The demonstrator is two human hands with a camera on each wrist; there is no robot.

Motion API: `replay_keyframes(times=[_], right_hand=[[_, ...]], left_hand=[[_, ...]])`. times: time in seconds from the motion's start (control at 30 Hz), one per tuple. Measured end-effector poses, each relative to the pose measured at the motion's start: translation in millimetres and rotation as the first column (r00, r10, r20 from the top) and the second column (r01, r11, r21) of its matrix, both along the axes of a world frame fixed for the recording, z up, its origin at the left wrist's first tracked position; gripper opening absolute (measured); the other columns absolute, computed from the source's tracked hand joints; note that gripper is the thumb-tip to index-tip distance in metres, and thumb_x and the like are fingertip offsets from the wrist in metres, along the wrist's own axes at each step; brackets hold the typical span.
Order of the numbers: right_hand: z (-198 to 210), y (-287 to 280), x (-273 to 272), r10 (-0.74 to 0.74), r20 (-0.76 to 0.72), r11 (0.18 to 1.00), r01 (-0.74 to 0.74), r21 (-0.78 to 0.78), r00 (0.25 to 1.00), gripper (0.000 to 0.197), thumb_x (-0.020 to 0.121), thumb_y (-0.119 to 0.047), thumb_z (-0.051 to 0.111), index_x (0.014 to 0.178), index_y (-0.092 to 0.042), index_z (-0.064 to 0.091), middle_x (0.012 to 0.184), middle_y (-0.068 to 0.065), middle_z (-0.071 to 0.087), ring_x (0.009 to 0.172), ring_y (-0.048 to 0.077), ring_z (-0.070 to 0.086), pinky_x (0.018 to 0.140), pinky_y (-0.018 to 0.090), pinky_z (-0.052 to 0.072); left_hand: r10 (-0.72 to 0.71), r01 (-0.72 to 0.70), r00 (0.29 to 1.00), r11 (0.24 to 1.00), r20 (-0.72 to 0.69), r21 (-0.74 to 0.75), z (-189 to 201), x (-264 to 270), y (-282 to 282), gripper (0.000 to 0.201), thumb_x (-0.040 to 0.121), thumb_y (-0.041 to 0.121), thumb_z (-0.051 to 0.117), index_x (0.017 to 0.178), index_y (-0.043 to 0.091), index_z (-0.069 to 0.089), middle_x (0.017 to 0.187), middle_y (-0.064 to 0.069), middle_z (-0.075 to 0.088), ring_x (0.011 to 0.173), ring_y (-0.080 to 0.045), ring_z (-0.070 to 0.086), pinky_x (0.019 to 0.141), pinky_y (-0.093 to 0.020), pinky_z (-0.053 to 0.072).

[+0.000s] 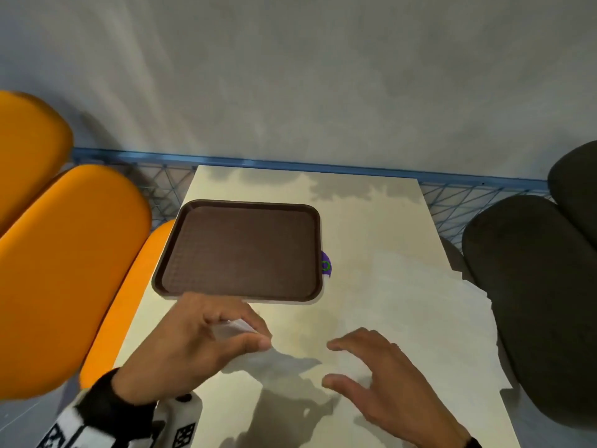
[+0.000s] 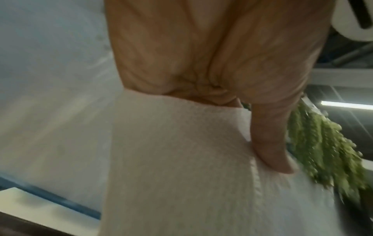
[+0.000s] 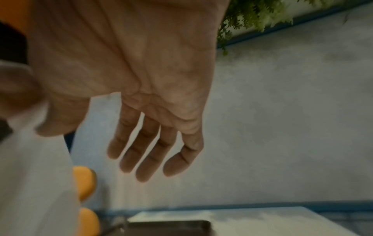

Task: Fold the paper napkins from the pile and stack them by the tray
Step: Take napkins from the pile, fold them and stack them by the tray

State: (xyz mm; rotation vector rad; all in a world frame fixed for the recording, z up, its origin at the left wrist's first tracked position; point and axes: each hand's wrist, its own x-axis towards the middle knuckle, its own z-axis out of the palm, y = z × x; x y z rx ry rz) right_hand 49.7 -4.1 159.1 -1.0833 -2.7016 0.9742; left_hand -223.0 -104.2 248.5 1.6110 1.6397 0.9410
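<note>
- The paper napkin (image 2: pixel 181 167) is in the left hand (image 1: pixel 193 344), held clear of the counter (image 1: pixel 387 286) just in front of the near rim of the tray (image 1: pixel 239 295). Only a pale sliver of it shows from the head view; the left wrist view shows a broad embossed white sheet hanging from the palm.
- The left fingers (image 1: pixel 248 321) are curled over the sheet and the thumb (image 2: pixel 268 143) presses on its face, so the napkin is pinched between thumb and fingers. That grip probably keeps the thin paper from flopping while it is carried or turned.
- Whether the napkin is already folded I cannot tell; a raised line runs down it in the left wrist view, which may be a crease or an embossed border.
- The right hand (image 1: pixel 371 373) hovers just right of the napkin, a little nearer the person than the tray's front edge, palm down. Its fingers (image 3: pixel 141 151) are spread and relaxed and hold nothing; it looks placed to take the free edge or to flatten the sheet.
- The brown tray is bare, and I see no folded stack beside it; bare counter lies in front of it and to its right.
- The pile of napkins is not clearly visible in any view.
- A small purple object (image 1: pixel 325 265) peeks out from the tray's right edge.
- Orange seats (image 1: pixel 64 270) stand left of the tray, dark ones (image 1: pixel 533 302) far to its right.
</note>
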Motion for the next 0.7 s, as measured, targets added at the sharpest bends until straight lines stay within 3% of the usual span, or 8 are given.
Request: replay_keyframes(times=[0.1,0.17,0.23,0.3,0.43,0.5,0.57,0.7], right_hand=[[15,-15,-42,0.144,-0.085,0.988,-0.147,-0.038,0.986,0.052,0.084,-0.079,0.051,0.127,-0.051,0.057,0.136,-0.039,0.04,0.129,-0.016,0.029,0.106,0.01,0.022],[10,-25,-63,0.245,-0.169,0.967,-0.254,-0.036,0.955,0.029,0.098,-0.059,0.047,0.099,-0.038,0.066,0.114,-0.022,0.06,0.112,-0.002,0.049,0.096,0.03,0.041],[-1,-27,-72,0.274,-0.162,0.955,-0.289,-0.07,0.948,0.037,0.103,-0.053,0.041,0.083,-0.027,0.057,0.087,-0.01,0.06,0.09,0.012,0.053,0.082,0.041,0.045],[-8,-25,-76,0.303,-0.089,0.946,-0.311,-0.091,0.949,0.05,0.103,-0.059,0.034,0.081,-0.021,0.059,0.081,-0.004,0.06,0.081,0.014,0.052,0.078,0.039,0.045],[-7,-23,-102,0.31,-0.053,0.934,-0.315,-0.167,0.949,0.056,0.097,-0.063,0.037,0.077,-0.016,0.06,0.073,-0.002,0.058,0.068,0.016,0.053,0.065,0.038,0.043],[-10,-25,-121,0.321,-0.051,0.923,-0.325,-0.209,0.946,0.05,0.097,-0.059,0.043,0.072,-0.018,0.057,0.068,-0.004,0.055,0.064,0.014,0.051,0.061,0.032,0.038],[-21,-24,-135,0.269,-0.037,0.912,-0.267,-0.311,0.962,0.043,0.094,-0.057,0.051,0.069,-0.023,0.055,0.067,-0.008,0.055,0.062,0.007,0.05,0.058,0.023,0.034],[-69,-21,-150,-0.132,-0.001,0.828,0.11,-0.55,0.991,0.028,0.088,-0.04,0.071,0.085,-0.013,0.07,0.081,-0.003,0.071,0.071,0.003,0.061,0.064,0.021,0.043]], left_hand=[[-0.109,0.108,0.994,0.993,-0.005,-0.045,-17,15,-3,0.006,0.081,0.042,0.078,0.081,0.036,0.081,0.08,0.022,0.074,0.078,-0.004,0.071,0.068,-0.016,0.052],[-0.078,0.08,0.996,0.995,0.031,-0.062,-20,13,-8,0.004,0.081,0.034,0.079,0.081,0.037,0.081,0.08,0.019,0.075,0.079,-0.007,0.071,0.07,-0.021,0.054],[0.128,-0.119,0.984,0.99,0.122,-0.082,-21,-5,-17,0.008,0.079,0.027,0.08,0.077,0.035,0.08,0.082,0.013,0.077,0.083,-0.011,0.072,0.077,-0.029,0.056],[0.339,-0.317,0.898,0.941,0.281,-0.12,-25,-31,-28,0.008,0.075,0.036,0.083,0.081,0.033,0.079,0.091,0.007,0.077,0.091,-0.011,0.072,0.084,-0.033,0.056],[0.051,0.01,0.989,0.912,0.138,-0.41,-52,-52,-35,0.075,0.055,0.069,0.084,0.123,0.05,0.059,0.122,0.031,0.063,0.118,0.009,0.055,0.1,-0.022,0.043],[0.029,0.048,0.986,0.894,0.164,-0.445,-74,-55,-32,0.049,0.068,0.053,0.084,0.112,0.037,0.069,0.107,0.02,0.072,0.102,-0.001,0.066,0.09,-0.022,0.051],[0.163,-0.036,0.949,0.907,0.271,-0.42,-95,-70,-30,0.019,0.083,0.035,0.077,0.092,0.019,0.077,0.093,0.001,0.076,0.085,-0.017,0.072,0.075,-0.027,0.055],[0.513,-0.251,0.743,0.809,0.43,-0.531,-144,-118,-40,0.036,0.08,0.044,0.078,0.095,0.012,0.078,0.096,-0.011,0.077,0.089,-0.031,0.074,0.083,-0.046,0.057]])
